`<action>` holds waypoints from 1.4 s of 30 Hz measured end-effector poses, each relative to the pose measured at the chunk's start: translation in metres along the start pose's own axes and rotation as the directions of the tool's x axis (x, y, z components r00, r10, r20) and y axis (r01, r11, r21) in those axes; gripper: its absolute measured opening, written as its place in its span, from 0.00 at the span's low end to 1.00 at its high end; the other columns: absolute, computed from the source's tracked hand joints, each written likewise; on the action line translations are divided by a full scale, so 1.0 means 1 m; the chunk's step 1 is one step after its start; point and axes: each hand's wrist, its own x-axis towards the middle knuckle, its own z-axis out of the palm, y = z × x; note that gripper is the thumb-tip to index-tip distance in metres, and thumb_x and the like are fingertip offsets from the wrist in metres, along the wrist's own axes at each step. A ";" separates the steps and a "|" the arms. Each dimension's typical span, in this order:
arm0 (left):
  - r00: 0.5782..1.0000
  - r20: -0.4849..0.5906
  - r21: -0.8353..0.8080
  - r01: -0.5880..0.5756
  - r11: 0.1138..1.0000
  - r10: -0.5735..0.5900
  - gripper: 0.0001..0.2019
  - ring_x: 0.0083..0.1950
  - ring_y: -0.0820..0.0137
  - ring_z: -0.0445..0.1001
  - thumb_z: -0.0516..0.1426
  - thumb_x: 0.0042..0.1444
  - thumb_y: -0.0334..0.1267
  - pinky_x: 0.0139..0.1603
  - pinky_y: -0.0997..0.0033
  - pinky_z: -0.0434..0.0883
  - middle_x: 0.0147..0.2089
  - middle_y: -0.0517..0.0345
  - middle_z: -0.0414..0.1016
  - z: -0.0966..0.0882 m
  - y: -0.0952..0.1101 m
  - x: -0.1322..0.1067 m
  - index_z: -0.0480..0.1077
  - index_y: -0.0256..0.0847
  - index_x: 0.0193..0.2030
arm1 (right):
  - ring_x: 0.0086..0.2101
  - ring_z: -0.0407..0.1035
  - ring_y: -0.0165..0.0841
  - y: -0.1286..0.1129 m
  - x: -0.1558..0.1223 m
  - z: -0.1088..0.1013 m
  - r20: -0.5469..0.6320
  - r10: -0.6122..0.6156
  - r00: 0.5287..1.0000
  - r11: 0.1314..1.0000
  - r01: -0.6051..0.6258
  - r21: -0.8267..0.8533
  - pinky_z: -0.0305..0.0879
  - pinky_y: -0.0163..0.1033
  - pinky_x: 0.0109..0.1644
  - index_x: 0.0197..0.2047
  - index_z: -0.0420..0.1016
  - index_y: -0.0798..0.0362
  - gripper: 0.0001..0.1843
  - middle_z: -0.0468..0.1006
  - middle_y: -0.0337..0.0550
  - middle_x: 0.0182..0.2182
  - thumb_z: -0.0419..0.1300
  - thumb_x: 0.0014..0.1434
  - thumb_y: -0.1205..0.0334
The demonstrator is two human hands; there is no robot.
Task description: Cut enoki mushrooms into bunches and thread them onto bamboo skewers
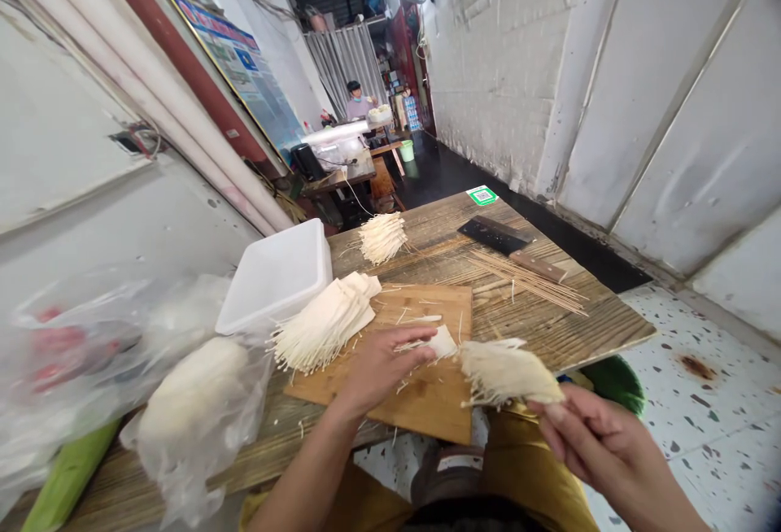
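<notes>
My right hand (595,434) pinches the root end of a flat bunch of enoki mushrooms (503,371), held out past the right edge of the wooden cutting board (421,410). Over the board, my left hand (387,361) has its fingers stretched out, thumb apart, around a small enoki slice (444,342). Loose strands are scattered on the board. A larger pile of enoki slices (329,316) lies on its upper left part. Farther back on the table is a stack of enoki bunches (382,237).
A white plastic tub (277,272) stands left of the board, near plastic bags (189,426) and a green vegetable (70,475). A cleaver (506,243) and bamboo skewers (530,280) lie on the right of the wooden table (586,333). A person (359,105) sits farther back.
</notes>
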 end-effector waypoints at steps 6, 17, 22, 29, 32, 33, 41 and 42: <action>1.000 0.021 0.571 0.002 0.821 -0.017 0.29 0.60 0.55 0.63 0.62 0.49 0.36 0.61 0.56 0.57 0.59 0.46 0.69 0.030 -0.020 0.035 0.65 0.41 0.60 | 0.19 0.52 0.26 0.006 -0.008 -0.017 -0.195 -0.147 0.970 0.970 0.103 -0.218 0.48 0.33 0.22 0.22 0.64 0.52 0.24 0.59 0.34 0.17 0.51 0.62 0.45; 0.988 -0.047 0.575 0.146 0.805 -0.146 0.22 0.46 0.58 0.72 0.64 0.45 0.42 0.48 0.60 0.58 0.41 0.54 0.77 0.030 -0.017 0.037 0.70 0.43 0.47 | 0.19 0.54 0.25 0.016 0.001 -0.008 -0.037 -0.220 0.975 0.946 0.204 -0.252 0.52 0.33 0.24 0.24 0.65 0.51 0.21 0.62 0.34 0.17 0.48 0.65 0.50; 0.979 -0.071 0.564 0.198 0.801 -0.191 0.19 0.47 0.55 0.71 0.67 0.39 0.44 0.45 0.62 0.58 0.42 0.50 0.77 0.031 -0.023 0.045 0.72 0.42 0.38 | 0.19 0.54 0.25 0.009 0.000 0.000 -0.049 -0.227 0.973 0.952 0.211 -0.224 0.52 0.33 0.24 0.25 0.65 0.51 0.20 0.62 0.33 0.18 0.49 0.65 0.50; 0.976 -0.047 0.520 0.206 0.829 -0.213 0.25 0.47 0.54 0.72 0.67 0.39 0.40 0.49 0.58 0.57 0.41 0.53 0.77 0.035 -0.024 0.049 0.70 0.43 0.47 | 0.18 0.54 0.24 0.005 -0.004 0.007 -0.023 -0.200 0.980 0.962 0.192 -0.195 0.51 0.32 0.22 0.24 0.65 0.52 0.21 0.64 0.35 0.19 0.50 0.64 0.49; 0.980 -0.043 0.492 0.190 0.850 -0.194 0.20 0.50 0.51 0.69 0.67 0.36 0.39 0.49 0.58 0.57 0.44 0.49 0.76 0.035 -0.022 0.049 0.72 0.41 0.40 | 0.18 0.54 0.24 0.003 -0.005 0.010 -0.052 -0.165 0.985 0.973 0.155 -0.168 0.50 0.32 0.22 0.23 0.64 0.52 0.22 0.64 0.34 0.19 0.50 0.64 0.48; 0.982 -0.040 0.475 0.181 0.861 -0.185 0.18 0.51 0.51 0.69 0.67 0.35 0.38 0.48 0.59 0.57 0.44 0.49 0.75 0.035 -0.021 0.049 0.73 0.41 0.37 | 0.18 0.54 0.24 0.002 -0.005 0.012 -0.060 -0.158 0.986 0.975 0.146 -0.165 0.50 0.32 0.22 0.23 0.64 0.52 0.22 0.64 0.34 0.18 0.50 0.64 0.47; 0.990 0.015 0.084 0.137 0.987 -0.139 0.08 0.29 0.69 0.67 0.64 0.39 0.34 0.34 0.70 0.59 0.24 0.63 0.69 0.024 -0.025 0.045 0.68 0.41 0.24 | 0.18 0.53 0.25 0.000 -0.007 0.014 -0.079 -0.181 0.980 0.965 0.161 -0.206 0.49 0.32 0.22 0.23 0.64 0.52 0.22 0.62 0.33 0.17 0.51 0.63 0.47; 0.991 0.005 0.004 0.135 0.991 -0.135 0.08 0.28 0.70 0.67 0.64 0.40 0.36 0.32 0.70 0.59 0.23 0.64 0.69 0.021 -0.026 0.042 0.68 0.40 0.25 | 0.18 0.53 0.25 0.000 -0.006 0.015 -0.081 -0.188 0.979 0.962 0.167 -0.215 0.49 0.32 0.22 0.23 0.64 0.52 0.21 0.62 0.33 0.17 0.51 0.63 0.47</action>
